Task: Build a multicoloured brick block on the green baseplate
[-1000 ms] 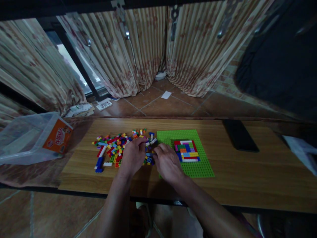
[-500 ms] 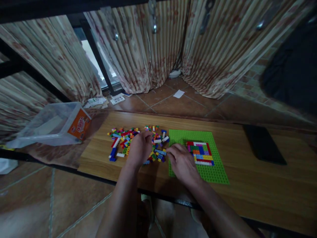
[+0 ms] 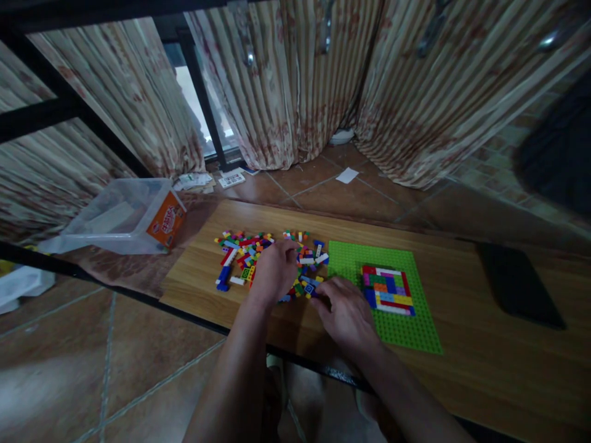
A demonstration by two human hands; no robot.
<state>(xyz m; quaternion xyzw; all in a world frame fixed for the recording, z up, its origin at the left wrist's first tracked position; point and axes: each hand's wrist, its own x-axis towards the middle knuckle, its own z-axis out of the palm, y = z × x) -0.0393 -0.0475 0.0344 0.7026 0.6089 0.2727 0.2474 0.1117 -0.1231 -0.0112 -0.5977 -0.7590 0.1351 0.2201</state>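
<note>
Now right hand (image 3: pixel 347 311) nearer bricks (image 3: pixel 258 258)

A clear plastic tub (image 3: pixel 120 216) (orange label) sits left of the wooden board (image 3: pixel 466 344), a dark phone (image 3: pixel 519 284) right.

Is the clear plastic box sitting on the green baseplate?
No, the plastic box sits far left of the green baseplate.

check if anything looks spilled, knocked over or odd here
The clear plastic box lies tipped on its side at the table's far left. Loose bricks are scattered beside the green baseplate, under both hands. Papers litter the floor.
</note>
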